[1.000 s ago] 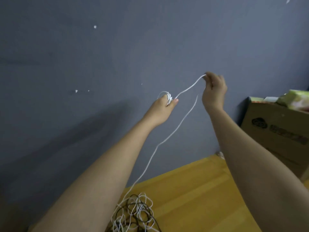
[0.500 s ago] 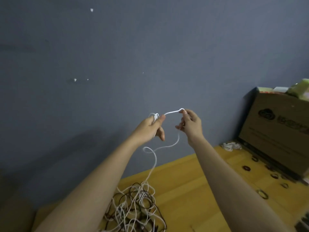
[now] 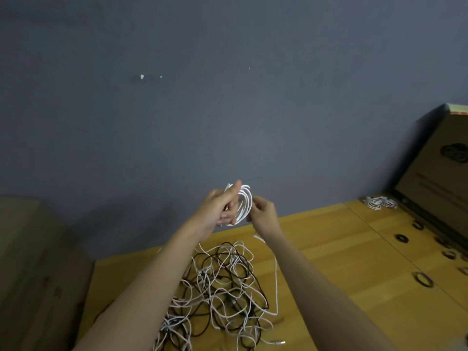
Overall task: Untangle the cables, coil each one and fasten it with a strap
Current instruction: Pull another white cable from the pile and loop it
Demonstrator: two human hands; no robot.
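A white cable coil (image 3: pixel 245 204) of several loops is held up in front of the grey wall. My left hand (image 3: pixel 219 207) grips the coil with its fingers through the loops. My right hand (image 3: pixel 263 211) pinches the coil's right side. The cable's loose tail (image 3: pixel 276 272) hangs from below my right hand down to the wooden table (image 3: pixel 329 249). Under my arms lies a tangled heap of white and dark cables (image 3: pixel 220 292).
A coiled white cable (image 3: pixel 379 201) lies at the table's far right corner. Several black strap rings (image 3: pixel 423 279) are spread along the right side. A cardboard box (image 3: pixel 435 173) stands at the right, another box (image 3: pixel 38 274) at the left.
Both hands came down and closer together. The stretched length of white cable was wound onto the coil, which is now larger. The view tilted down, showing more table.
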